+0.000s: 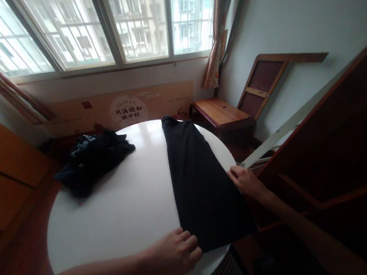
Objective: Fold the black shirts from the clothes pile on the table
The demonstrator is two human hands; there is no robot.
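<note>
Nearest us, our left hand's (pixel 178 252) fingers were curled, grasping the near-left corner of the black garment (pixel 204 187), which lay flat along the right of the white counter (pixel 123 221). Slightly farther, our right hand's (pixel 248 182) fingers pinched its right edge. Beyond, we saw dark bundled clothes (pixel 97 158) to the left, then a barred window (pixel 140 25).

The round white table (pixel 137 198) before me has a glossy top. A rumpled heap of dark clothes (pixel 97 158) lies at its far left edge; a black garment (pixel 200 179) stretches flat along the right, its near corner overhanging the rim.
</note>
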